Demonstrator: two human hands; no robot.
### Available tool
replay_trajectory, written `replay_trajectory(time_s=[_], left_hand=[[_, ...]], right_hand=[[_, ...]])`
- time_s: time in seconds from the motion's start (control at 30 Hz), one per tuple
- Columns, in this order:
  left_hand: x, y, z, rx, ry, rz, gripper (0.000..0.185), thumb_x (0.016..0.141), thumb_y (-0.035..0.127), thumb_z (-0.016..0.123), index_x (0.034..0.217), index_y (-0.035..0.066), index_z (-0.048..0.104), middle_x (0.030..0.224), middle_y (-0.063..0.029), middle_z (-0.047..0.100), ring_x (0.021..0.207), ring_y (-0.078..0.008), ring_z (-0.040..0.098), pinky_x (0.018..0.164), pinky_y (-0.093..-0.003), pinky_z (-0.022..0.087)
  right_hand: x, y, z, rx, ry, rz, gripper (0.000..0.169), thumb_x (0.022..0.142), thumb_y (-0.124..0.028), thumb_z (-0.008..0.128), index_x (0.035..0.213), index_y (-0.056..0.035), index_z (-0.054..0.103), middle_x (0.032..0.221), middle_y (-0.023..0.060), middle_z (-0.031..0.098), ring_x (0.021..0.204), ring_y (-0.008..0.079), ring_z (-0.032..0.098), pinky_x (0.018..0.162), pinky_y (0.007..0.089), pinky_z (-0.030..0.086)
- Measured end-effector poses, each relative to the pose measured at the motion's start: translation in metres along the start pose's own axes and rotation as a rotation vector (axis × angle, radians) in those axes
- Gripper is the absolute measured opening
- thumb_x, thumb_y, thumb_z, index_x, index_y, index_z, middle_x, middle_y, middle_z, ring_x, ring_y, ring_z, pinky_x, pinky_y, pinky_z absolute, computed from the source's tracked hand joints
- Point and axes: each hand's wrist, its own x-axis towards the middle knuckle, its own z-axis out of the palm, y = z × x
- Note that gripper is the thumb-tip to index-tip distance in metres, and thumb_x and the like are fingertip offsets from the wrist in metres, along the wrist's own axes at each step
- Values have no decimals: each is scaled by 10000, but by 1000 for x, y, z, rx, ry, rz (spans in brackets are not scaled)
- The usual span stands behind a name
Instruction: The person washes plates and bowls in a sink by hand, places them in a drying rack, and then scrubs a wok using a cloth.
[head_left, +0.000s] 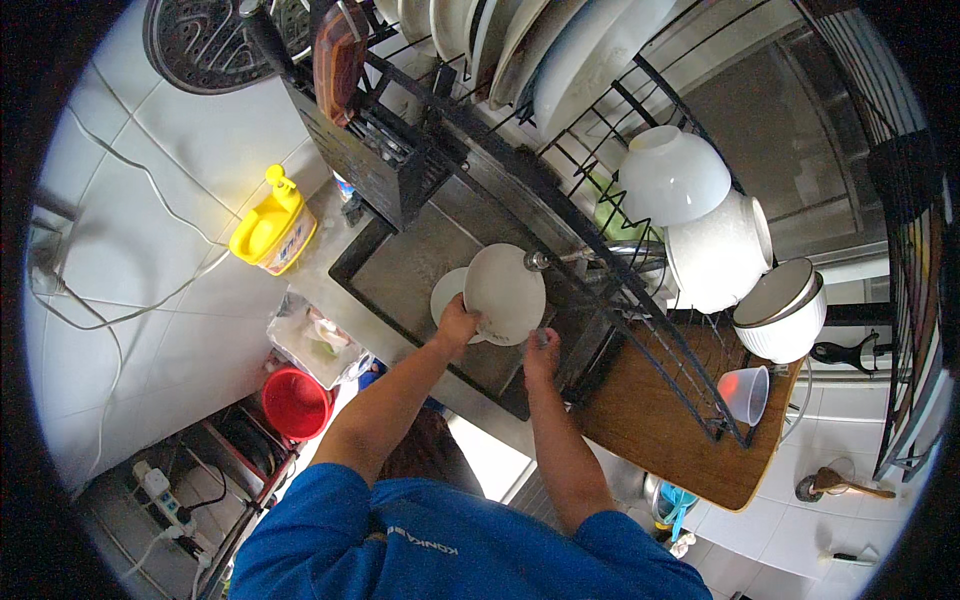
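Observation:
My left hand (457, 324) grips the lower left edge of a white oval plate (506, 289), tilted over the dark sink basin (405, 262). Another white plate (445, 294) lies in the basin, partly hidden behind the first. Close to the held plate's lower right edge, my right hand (541, 351) has curled fingers around something small and greyish that I cannot make out. A metal faucet (559, 259) ends near the plate's upper right edge, its arm passing behind the black rack.
Above the sink stands a black wire dish rack (600, 277) with plates and white bowls (675, 176). A knife holder (360, 150) and a yellow bottle (274, 225) are at the left. A wooden board (675, 420) lies right of the sink; a red bucket (296, 405) sits lower left.

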Motion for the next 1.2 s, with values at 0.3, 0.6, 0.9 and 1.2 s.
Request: replay_trajectory(time_s=[0.3, 0.6, 0.9, 1.2], left_hand=[[-7, 15, 10, 699, 145, 137, 394, 759, 108, 621, 1096, -43, 484, 1038, -287, 602, 956, -465, 586, 801, -462, 478], [13, -16, -21, 268, 32, 261, 452, 753, 25, 598, 1158, -47, 410, 1030, -226, 592, 956, -346, 604, 830, -404, 476], [-9, -10, -5, 257, 249, 343, 507, 698, -34, 546, 1186, -28, 407, 1109, -200, 552, 1058, -320, 545, 933, -374, 400], [-9, -2, -5, 233, 306, 334, 526, 706, -52, 502, 1220, -24, 397, 1152, -211, 531, 1075, -330, 534, 939, -370, 399]], right_hand=[[39, -25, 70, -401, -286, -545, 474, 911, -56, 466, 1373, -41, 360, 1394, 203, 389, 1269, 320, 405, 1038, 374, 330], [-2, -88, 57, -221, -789, -267, 399, 881, 22, 388, 1226, -66, 566, 1114, 100, 612, 1078, 193, 547, 929, 297, 413], [49, -6, 45, -721, -345, -794, 433, 828, 49, 476, 1254, -25, 494, 1359, 205, 429, 1263, 337, 416, 1043, 390, 347], [18, -26, 71, -560, -107, -738, 661, 820, 37, 508, 1425, -56, 260, 1428, 235, 322, 1335, 376, 296, 1102, 400, 246]])
